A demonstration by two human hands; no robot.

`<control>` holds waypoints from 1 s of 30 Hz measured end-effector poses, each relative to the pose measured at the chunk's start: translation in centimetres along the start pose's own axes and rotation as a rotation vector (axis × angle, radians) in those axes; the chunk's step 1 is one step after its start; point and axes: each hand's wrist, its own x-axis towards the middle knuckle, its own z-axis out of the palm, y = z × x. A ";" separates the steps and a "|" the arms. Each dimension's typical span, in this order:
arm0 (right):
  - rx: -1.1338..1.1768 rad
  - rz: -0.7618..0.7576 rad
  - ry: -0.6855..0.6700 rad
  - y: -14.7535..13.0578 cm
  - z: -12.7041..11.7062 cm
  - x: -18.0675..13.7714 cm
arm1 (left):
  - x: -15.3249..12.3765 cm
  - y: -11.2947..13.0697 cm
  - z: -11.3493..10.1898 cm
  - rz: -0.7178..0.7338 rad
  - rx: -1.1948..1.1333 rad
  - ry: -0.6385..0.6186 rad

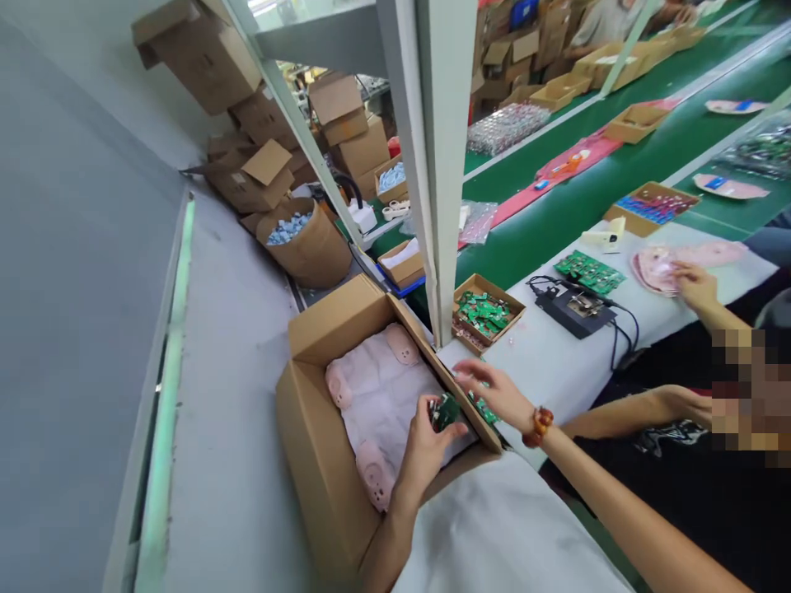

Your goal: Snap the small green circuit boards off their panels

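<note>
My left hand (421,449) is over the open cardboard box (321,428), its fingers closed round a few small green circuit boards (445,410). Just to the right, beside the box's edge, is my right hand (502,397), with its fingers stretched out and nothing visible in them. More green circuit boards (485,407) lie below it, partly hidden by the hand and the box flap. Inside the box, pink plastic shells (374,471) rest on a white sheet (386,395).
A grey-white post (442,181) rises behind the box. Nearby are a tray of green board pieces (494,311) and a black device with cables (578,309). A co-worker's hand (695,284) touches a pink part at right. A green conveyor belt (549,222) runs behind.
</note>
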 end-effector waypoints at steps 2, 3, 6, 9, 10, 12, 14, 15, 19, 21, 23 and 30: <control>0.017 0.050 -0.156 -0.1 1.0 -2.5 | -0.4 0.0 0.3 0.002 0.023 -0.035; 0.027 0.095 -0.192 0.0 1.2 -3.4 | -0.5 -0.1 0.5 0.012 0.036 -0.042; 0.073 0.201 -0.137 0.5 0.9 -5.0 | -0.9 -0.7 0.9 0.018 0.084 -0.001; 0.085 0.167 -0.036 0.6 0.3 -6.2 | -1.1 -1.4 1.5 -0.046 0.100 0.000; 0.057 0.142 -0.017 0.5 0.2 -6.6 | -1.2 -1.6 1.7 -0.050 0.118 -0.004; -0.061 0.096 0.012 0.3 0.4 -7.5 | -1.5 -1.7 2.2 -0.026 0.188 0.007; -0.195 0.065 0.050 0.2 0.8 -8.4 | -1.9 -1.6 2.6 0.005 0.265 0.031; -0.237 0.061 0.075 0.2 1.0 -8.8 | -2.1 -1.6 2.7 0.018 0.297 0.042; -0.203 0.100 0.149 0.8 1.4 -9.9 | -2.9 -1.7 3.0 0.066 0.342 0.045; -0.152 0.126 0.124 1.4 1.3 -10.3 | -3.2 -1.9 3.1 0.055 0.345 0.044; -0.133 0.140 0.083 1.9 1.0 -10.7 | -3.5 -2.2 3.2 0.041 0.360 0.052; -0.217 0.079 0.193 1.5 2.0 -12.8 | -4.9 -2.6 3.3 0.009 0.421 0.067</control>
